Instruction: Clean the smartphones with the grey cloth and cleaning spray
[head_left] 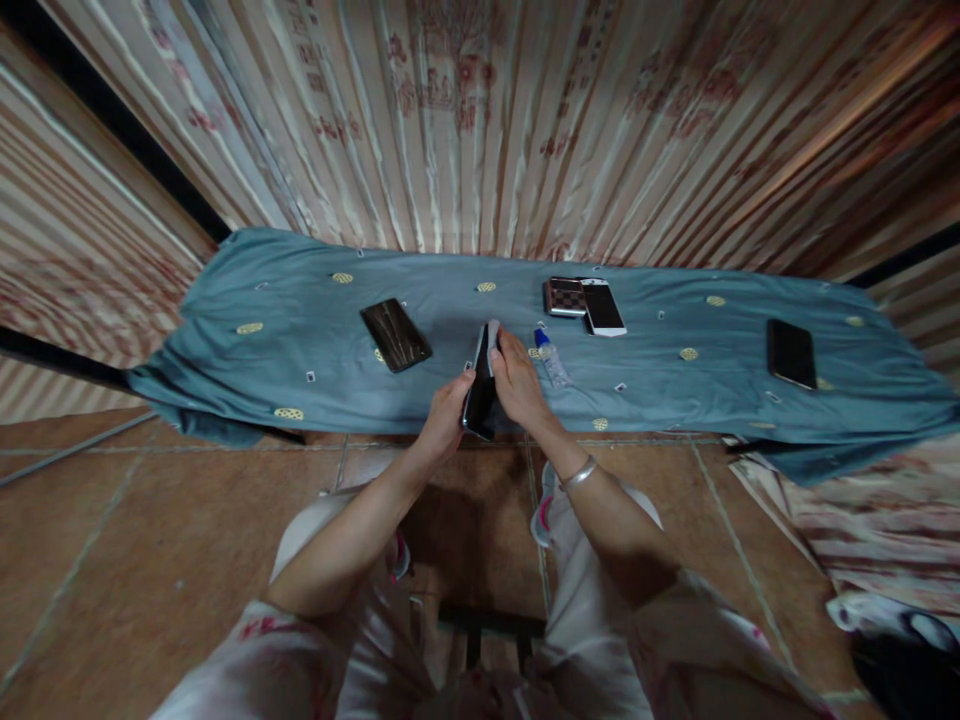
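A dark smartphone [478,398] is held tilted on its edge above the middle of the cloth-covered table. My left hand [447,410] grips it along its left edge near the lower end. From the other side, my right hand [517,378] presses flat-fingered with a pale grey cloth [493,334] against the phone's upper part. Most of that cloth is hidden behind my fingers. Just right of my right hand lies a small clear bottle [553,362] with a blue cap. Left of my hands a dark, shiny phone-sized item [396,335] rests on the table.
Toward the back right, a white phone [603,306] lies against a brown checkered phone or case [564,296]. A black phone-like slab [790,353] sits at the far right. Blue patterned cloth [435,400] covers the narrow table; pleated curtains [450,180] hang behind it.
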